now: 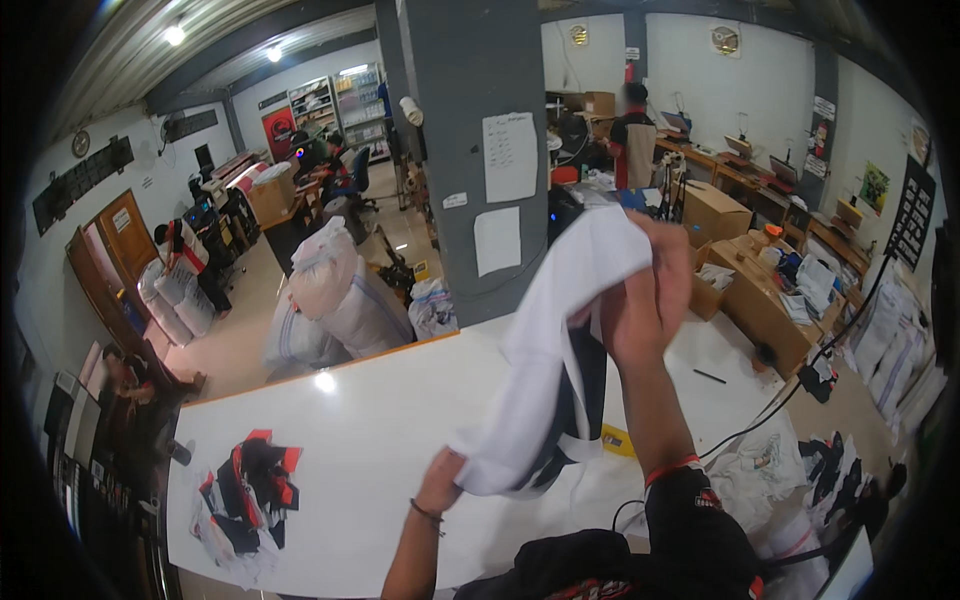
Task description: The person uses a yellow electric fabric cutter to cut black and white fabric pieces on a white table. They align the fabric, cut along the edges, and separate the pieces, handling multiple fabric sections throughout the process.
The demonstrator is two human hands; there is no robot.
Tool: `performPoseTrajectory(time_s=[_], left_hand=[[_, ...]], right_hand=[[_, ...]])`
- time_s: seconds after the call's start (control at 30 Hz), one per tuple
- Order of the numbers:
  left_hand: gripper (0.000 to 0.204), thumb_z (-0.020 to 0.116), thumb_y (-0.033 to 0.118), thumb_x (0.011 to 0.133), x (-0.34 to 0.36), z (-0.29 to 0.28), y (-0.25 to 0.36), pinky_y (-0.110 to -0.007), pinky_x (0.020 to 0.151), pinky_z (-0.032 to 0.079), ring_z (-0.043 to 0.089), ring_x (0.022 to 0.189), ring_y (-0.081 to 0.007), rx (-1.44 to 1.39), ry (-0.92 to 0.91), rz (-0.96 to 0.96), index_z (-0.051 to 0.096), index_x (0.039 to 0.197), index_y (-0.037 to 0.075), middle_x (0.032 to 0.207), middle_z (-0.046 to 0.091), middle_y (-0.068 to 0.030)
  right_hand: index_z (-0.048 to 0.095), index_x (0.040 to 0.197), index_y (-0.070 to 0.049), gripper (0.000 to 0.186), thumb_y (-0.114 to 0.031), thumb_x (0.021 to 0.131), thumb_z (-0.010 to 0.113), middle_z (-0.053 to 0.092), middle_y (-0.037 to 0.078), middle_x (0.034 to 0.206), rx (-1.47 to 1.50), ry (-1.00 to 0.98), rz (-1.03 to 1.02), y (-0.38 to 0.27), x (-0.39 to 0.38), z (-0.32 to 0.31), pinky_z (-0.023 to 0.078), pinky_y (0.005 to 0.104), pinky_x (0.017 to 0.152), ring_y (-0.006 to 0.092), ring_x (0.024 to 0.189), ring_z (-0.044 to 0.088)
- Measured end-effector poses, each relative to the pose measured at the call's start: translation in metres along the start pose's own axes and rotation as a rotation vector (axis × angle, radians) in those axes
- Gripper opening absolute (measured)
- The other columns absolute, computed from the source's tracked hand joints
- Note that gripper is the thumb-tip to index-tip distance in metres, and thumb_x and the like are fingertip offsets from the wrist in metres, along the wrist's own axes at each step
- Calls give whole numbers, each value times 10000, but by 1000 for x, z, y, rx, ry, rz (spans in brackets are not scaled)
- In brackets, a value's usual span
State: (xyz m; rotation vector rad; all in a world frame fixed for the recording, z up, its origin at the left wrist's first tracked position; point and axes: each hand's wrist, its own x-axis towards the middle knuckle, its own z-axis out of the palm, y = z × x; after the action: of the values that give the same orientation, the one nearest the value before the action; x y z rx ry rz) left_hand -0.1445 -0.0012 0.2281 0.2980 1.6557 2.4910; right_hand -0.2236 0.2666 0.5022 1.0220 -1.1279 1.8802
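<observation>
I hold up a long white piece of fabric (550,330) with a dark part (585,400) behind it, over the white table (380,520). My right hand (648,280), raised high, grips its upper end. My left hand (440,482) grips the lower left corner, its fingers mostly hidden by the cloth. A pile of black, red and white fabric pieces (250,490) lies on the table to the left. A yellow object (617,440) and a thin dark pen-like item (710,376) lie on the table near my right arm.
Large sacks (350,315) stand beyond the table before a grey pillar (450,150). Cardboard boxes (715,210) and a cable (820,355) are at right. Several people, one standing at the back right (633,150), another at the left (190,255), are about the room.
</observation>
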Motion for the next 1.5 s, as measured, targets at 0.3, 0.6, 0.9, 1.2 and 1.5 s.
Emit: performPoseTrajectory(time_s=[0.3,0.6,0.9,1.2,1.5], left_hand=[[482,581,193,1034,59,-92,34,-297,951,495,622,1110,-166,268,537,96,466,1426,-64,1228,663,-119],[615,720,334,900,16,-146,-102,-526,1118,356,468,1334,-421,1314,642,273,528,1400,32,1398,545,-227],[1081,570,841,774,-55,-99,-181,-668,1196,37,33,1538,-488,1642,172,-320,328,1599,184,1680,98,-237],[1201,707,786,710,-96,-149,-94,-679,1191,40,-16,1529,-518,1737,99,-840,258,1613,134,1681,49,-253],[1103,552,834,799,-87,-73,-189,-683,1187,18,-18,1526,-523,1656,143,-477,229,1626,180,1680,24,-258]], right_hand=[[544,1137,-89,209,-247,1011,593,643,86,1040,-121,163,832,263,-12,-46,532,367,724,202,898,652],[677,1166,-18,361,-286,928,727,700,165,1197,-648,-397,740,267,-210,-54,485,394,1002,297,1150,657],[703,1155,-59,425,-308,829,817,704,148,1163,-733,-642,1148,133,-384,-160,498,438,977,322,1108,649],[656,1172,-80,514,-362,775,819,666,131,1019,-1453,-569,1000,105,-340,-275,495,419,875,336,1015,617],[691,1112,14,601,-395,704,856,713,103,950,-884,-710,1632,146,-325,-329,523,376,745,217,806,674]])
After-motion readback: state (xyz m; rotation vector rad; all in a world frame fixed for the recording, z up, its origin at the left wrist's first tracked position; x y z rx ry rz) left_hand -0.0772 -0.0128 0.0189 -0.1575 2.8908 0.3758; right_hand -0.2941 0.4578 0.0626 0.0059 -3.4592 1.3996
